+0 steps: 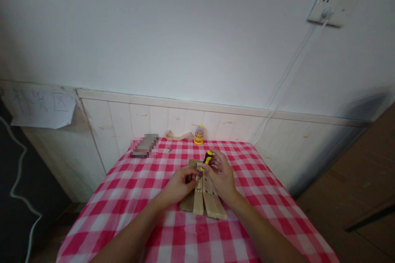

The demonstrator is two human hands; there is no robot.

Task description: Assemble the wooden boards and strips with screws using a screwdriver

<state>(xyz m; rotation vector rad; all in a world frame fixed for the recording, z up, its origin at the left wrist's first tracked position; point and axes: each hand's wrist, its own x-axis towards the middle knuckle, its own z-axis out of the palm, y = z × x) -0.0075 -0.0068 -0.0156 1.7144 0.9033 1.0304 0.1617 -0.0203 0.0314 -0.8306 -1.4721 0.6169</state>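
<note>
My right hand (222, 174) grips a yellow and black screwdriver (207, 157), held tilted with its tip down at the wood. Close beside the tip is my left hand (182, 183), its thumb and fingers pinched together near a screw; whether it holds the screw or the shaft is too small to tell. Beneath both hands lie pale wooden pieces: a narrow strip (198, 204) with screws in it and a wider slat (214, 204) with dark holes. A browner board (186, 204) shows under them at the left.
A red and white checked cloth (173, 238) covers the table. Toward the wall stand a yellow screwdriver bit holder (199, 135), a beige strap-like strip (179, 136), a small metal piece (170, 149) and a blurred-out flat object (145, 146). A cable runs down from a wall socket (331, 10).
</note>
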